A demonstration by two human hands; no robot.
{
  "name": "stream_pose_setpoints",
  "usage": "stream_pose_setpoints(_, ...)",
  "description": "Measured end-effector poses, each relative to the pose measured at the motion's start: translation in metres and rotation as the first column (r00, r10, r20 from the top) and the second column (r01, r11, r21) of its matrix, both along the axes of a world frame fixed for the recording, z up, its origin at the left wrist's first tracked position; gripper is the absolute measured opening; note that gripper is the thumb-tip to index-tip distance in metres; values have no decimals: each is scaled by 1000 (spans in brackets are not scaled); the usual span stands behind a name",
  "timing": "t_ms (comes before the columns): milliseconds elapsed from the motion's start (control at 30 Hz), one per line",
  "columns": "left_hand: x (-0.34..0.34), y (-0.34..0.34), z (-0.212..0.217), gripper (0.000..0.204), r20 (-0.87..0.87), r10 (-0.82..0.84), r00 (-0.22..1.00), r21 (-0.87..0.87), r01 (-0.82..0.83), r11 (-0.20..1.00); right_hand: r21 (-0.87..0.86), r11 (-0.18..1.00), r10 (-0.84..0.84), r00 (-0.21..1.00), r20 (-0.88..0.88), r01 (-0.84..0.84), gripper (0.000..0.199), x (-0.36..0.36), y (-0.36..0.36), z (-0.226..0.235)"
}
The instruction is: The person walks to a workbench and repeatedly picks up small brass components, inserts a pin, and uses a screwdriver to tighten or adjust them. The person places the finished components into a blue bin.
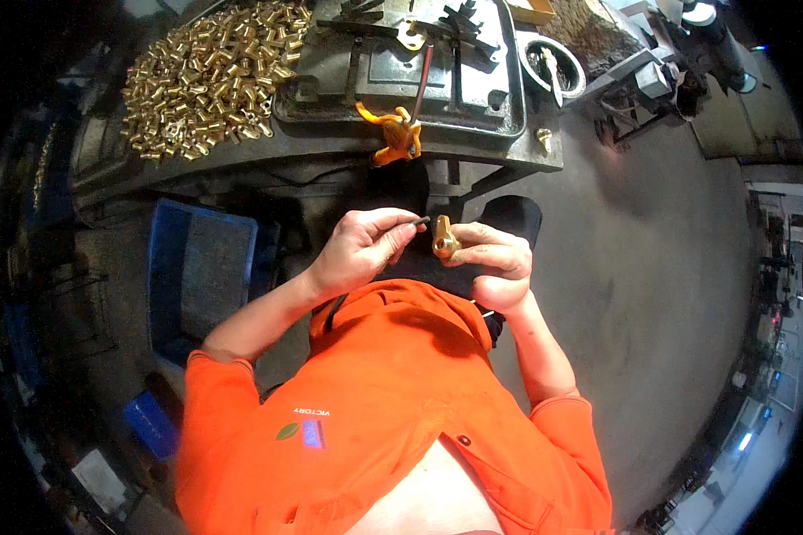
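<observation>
My left hand [363, 248] pinches a short, thin dark rod [422, 220] between thumb and fingers. Just to its right, my right hand [493, 259] grips a brass fitting [443, 239] with a round hole in its lower end. The rod's tip points at the upper part of the fitting; whether they touch I cannot tell. Both hands are above my lap, short of the workbench. At the bench's front edge is an orange-handled tool [398, 135], with a thin reddish rod [423, 85] rising beside it.
A large heap of brass fittings [210, 80] covers the bench's left side. Behind the orange handle lies a metal tray [321, 111] with dark bars. To its right are a white-rimmed bowl [573, 89] and a single brass fitting [544, 138]. A blue crate [158, 276] stands at lower left.
</observation>
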State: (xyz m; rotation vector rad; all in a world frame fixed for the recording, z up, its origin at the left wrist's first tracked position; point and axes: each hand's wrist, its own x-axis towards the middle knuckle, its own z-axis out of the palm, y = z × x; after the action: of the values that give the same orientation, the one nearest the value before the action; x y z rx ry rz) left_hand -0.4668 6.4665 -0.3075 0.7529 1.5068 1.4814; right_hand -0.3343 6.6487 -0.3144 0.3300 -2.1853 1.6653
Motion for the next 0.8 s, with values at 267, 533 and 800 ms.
stream_pose_setpoints(267, -2, 5, 1, 19, -370, -57, 927, 14, 67, 998, 271, 963, 18, 997, -71, 2, 28, -2, 2, 8)
stream_pose_setpoints(533, -11, 7, 6, 18, -27, -169, 985, -115, 165, 980, 565, 825, 72, 986, -151, 26, 40, -5, 3, 16)
stream_pose_setpoints(800, -8, 8, -3, 9, -740, 19, 672, 131, 116, 984, 341, 940, 63, 996, -71, -35, 29, -5, 0, 9)
